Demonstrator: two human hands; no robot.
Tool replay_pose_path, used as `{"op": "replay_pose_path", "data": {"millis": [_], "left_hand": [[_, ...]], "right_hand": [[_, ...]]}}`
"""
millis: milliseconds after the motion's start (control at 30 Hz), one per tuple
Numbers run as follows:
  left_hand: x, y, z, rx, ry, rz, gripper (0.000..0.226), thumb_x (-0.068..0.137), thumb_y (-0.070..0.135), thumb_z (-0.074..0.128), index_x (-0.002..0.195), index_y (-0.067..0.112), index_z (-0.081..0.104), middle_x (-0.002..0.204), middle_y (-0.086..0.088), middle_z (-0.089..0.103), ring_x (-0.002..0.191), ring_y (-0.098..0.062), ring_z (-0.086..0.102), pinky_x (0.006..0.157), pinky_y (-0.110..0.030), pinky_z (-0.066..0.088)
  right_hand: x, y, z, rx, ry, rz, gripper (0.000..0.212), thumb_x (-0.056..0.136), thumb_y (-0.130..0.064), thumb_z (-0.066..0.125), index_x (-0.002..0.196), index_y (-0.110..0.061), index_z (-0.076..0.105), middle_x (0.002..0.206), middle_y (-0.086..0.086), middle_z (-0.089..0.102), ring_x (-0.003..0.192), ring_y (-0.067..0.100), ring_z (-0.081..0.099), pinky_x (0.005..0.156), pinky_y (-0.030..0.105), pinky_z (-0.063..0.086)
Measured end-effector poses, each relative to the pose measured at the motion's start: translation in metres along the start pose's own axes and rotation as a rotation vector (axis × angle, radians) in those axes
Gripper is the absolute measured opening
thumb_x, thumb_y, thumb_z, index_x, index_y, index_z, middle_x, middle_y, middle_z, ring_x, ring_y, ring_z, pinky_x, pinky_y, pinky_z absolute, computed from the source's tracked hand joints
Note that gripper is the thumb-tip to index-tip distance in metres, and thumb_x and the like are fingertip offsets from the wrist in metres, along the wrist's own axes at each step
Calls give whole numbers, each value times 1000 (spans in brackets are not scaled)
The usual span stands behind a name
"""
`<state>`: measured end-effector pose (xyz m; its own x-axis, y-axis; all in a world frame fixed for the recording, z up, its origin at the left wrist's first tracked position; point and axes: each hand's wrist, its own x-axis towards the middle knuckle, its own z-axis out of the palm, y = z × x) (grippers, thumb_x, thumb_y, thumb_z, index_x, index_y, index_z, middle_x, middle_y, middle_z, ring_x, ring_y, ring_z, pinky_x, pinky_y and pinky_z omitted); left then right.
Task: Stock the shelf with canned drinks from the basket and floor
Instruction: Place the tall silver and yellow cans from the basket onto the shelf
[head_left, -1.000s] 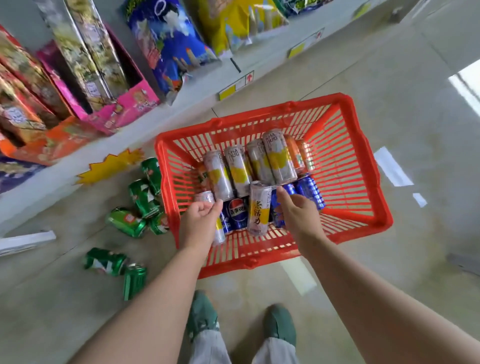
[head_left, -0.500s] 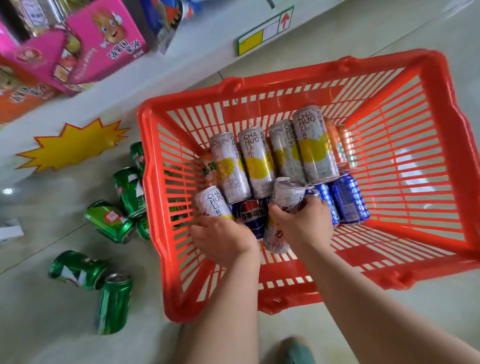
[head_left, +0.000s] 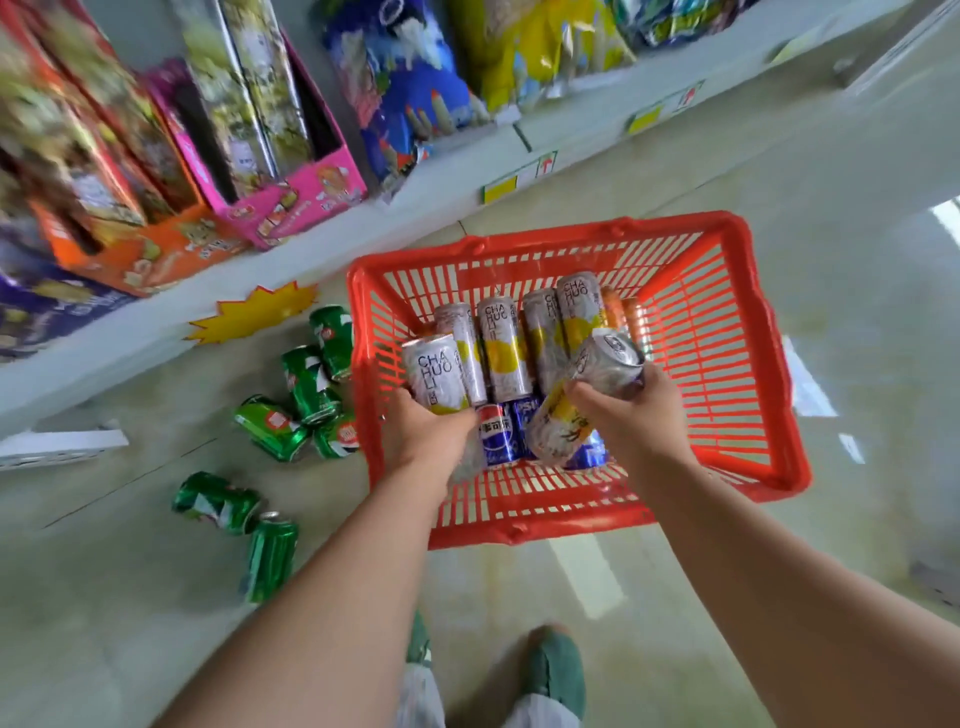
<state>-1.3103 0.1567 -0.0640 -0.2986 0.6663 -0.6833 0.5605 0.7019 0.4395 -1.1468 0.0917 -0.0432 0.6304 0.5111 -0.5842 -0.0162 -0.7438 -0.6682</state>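
A red plastic basket (head_left: 748, 364) stands on the floor with several silver-and-yellow cans (head_left: 504, 348) lying in a row and blue cola cans (head_left: 496, 434) below them. My left hand (head_left: 426, 434) grips one silver-and-yellow can (head_left: 434, 376), lifted above the basket's left side. My right hand (head_left: 631, 418) grips another silver-and-yellow can (head_left: 587, 395), tilted with its top toward the upper right. Several green cans (head_left: 306, 384) lie on the floor left of the basket, and two more green cans (head_left: 234, 514) lie nearer me.
A white shelf (head_left: 332, 234) runs along the upper left, holding pink and orange snack boxes (head_left: 311, 192) and blue and yellow bags (head_left: 410, 93). A yellow starburst tag (head_left: 254, 312) sticks to its edge. My two green shoes (head_left: 550, 670) are at the bottom.
Both hands closed on a silver-and-yellow can each and lifted them out of the basket's pile. The camera rose and pulled back, showing more of the shelf.
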Motion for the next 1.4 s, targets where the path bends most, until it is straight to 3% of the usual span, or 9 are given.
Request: {"op": "replay_pose_path", "data": {"millis": [100,200,333,533,767,900,1067,1300,1400], "left_hand": [[-39,33,-43,-49,-38,123,53,65,22,80,106,20,46,103,0,61,89,-23,59,77,-32,50],[-83,69,-96,-74,-63,262,55,65,22,82,107,23,46,100,4,59,89,-19,58,77,-31,48],[-139,118,-171,-117,-73,398,56,66,23,84,106,26,44,98,9,56,92,-16,56,80,-30,47],[-212,179,-276,-193,-35,527,55,63,26,87,100,32,46,101,10,59,95,-14,57,84,-30,45],[-270,226,-381,-230,46,651,60,61,27,87,110,24,53,102,6,64,91,-13,61,77,-30,49],[-284,250,-440,-299,109,718,58,62,20,86,109,21,52,97,7,62,85,-5,58,63,-21,42],[-270,257,-489,-331,289,720,67,58,26,89,109,21,46,98,8,60,89,-13,60,79,-30,49],[-199,237,-526,-324,565,630,68,61,28,87,107,15,38,91,2,57,82,-23,57,74,-34,49],[-163,235,-534,-353,633,614,68,60,26,87,104,14,37,88,1,56,82,-24,58,68,-31,46]], "right_hand": [[-29,-41,-29,76,-48,-58,27,69,-20,79,91,-20,63,79,-5,71,68,8,66,65,25,54],[-67,-90,-57,108,-112,-141,34,68,-18,78,100,-20,67,85,-1,74,73,11,69,68,27,57],[-113,-164,-93,125,-157,-243,29,76,-14,78,100,-15,64,78,-4,67,59,1,58,49,10,46],[-180,-280,-135,187,-259,-344,27,78,-25,77,100,-19,63,86,5,64,71,14,58,60,29,47],[-255,-387,-158,167,-337,-529,21,81,-25,75,98,-22,63,77,-4,57,64,9,53,59,25,46],[-289,-436,-149,186,-397,-592,23,83,-23,75,102,-20,62,81,-3,61,67,10,56,60,24,45],[-315,-475,-113,239,-432,-658,21,83,-19,75,101,-19,64,91,4,67,75,13,63,63,24,50],[-311,-508,-41,214,-468,-823,23,80,-13,77,99,-22,66,84,-2,72,68,2,65,54,12,49],[-302,-523,-9,244,-439,-881,23,80,-11,76,96,-24,65,84,-4,71,76,9,65,54,11,47]]}}
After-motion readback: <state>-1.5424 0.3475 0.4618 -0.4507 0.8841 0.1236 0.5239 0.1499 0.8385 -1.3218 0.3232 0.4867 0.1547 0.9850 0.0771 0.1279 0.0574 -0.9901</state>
